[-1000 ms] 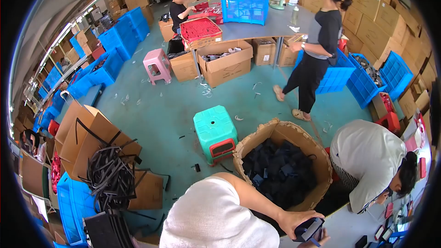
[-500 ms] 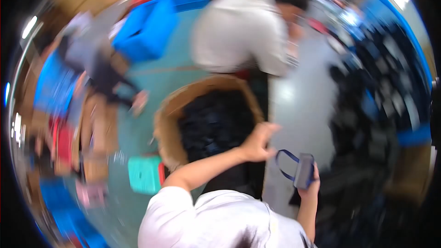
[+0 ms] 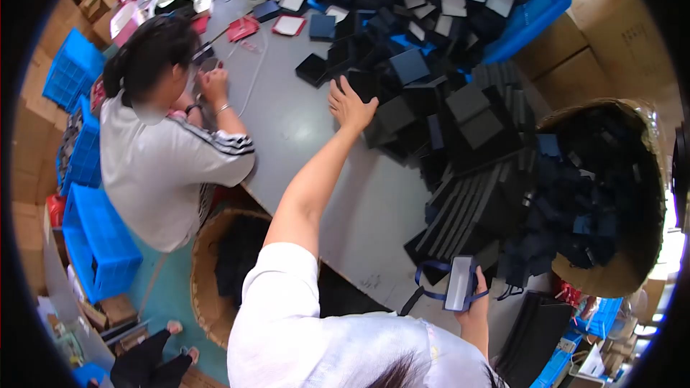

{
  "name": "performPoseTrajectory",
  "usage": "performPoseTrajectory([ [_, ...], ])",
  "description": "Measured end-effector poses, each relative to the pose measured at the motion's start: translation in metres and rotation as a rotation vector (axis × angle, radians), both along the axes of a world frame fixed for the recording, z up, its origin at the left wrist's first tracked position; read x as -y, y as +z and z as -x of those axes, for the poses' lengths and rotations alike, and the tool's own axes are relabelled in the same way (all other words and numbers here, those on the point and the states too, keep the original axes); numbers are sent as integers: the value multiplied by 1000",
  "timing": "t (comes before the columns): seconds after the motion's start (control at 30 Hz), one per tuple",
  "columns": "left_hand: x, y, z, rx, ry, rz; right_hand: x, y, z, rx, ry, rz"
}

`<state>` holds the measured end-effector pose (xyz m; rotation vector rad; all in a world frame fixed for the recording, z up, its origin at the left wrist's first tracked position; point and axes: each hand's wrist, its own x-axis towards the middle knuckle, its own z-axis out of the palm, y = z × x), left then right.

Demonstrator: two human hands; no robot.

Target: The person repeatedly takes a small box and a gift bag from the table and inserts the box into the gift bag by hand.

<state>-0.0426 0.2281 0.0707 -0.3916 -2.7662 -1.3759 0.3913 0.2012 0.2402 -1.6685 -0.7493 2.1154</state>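
Observation:
My left hand (image 3: 351, 106) reaches out over the grey worktable with its fingers spread. It touches or hovers just at the near edge of a black box (image 3: 363, 85) at the border of the pile; the contact is partly hidden. Low in the view, my right hand (image 3: 476, 310) holds a small open box (image 3: 460, 284) with a pale inside and dark blue edges. From that box a dark blue ribbon (image 3: 428, 273) loops out to the left. Dark flat boxes and pads (image 3: 474, 118) are heaped beyond and beside my hands.
A co-worker in a white shirt (image 3: 165, 165) sits at the left, hands on a small item. A blue crate (image 3: 535, 18) heaped with boxes stands at the back. Large cartons stand right (image 3: 650, 194) and left (image 3: 205, 273). The worktable's edge (image 3: 352, 284) runs diagonally below my left arm.
The view has swung right. My left hand has gone from above the table's edge beside the carton to the pile of black boxes. My right hand still holds the ribboned box, now tilted.

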Motion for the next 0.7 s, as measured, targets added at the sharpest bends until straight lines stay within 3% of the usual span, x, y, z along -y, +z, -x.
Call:
performPoseTrajectory([
  [0.07, -31, 9, 11, -50, 170, 231, 0, 3, -1, -42, 24, -29],
  [0.1, -41, 9, 15, -52, 166, 207, -1, 2, -2, -59, 50, -49],
  [0.17, -48, 0, 18, 144, 221, 286, -4, 3, 3, -86, 107, -117],
  [0.33, -4, -9, 24, 131, 101, 330, -14, -14, 10, -126, 195, -274],
  [0.43, 60, 16, -14, -95, -203, 17, -23, -13, 21, -176, 304, -405],
  [0.5, 112, 79, -71, -13, -478, -249, -29, -11, 31, -131, 367, -485],
  [0.57, 155, 131, -132, 84, -600, -242, -30, -2, 44, -150, 444, -495],
  [0.7, 192, 172, -207, 56, -984, -89, -28, -5, 55, -184, 515, -509],
])
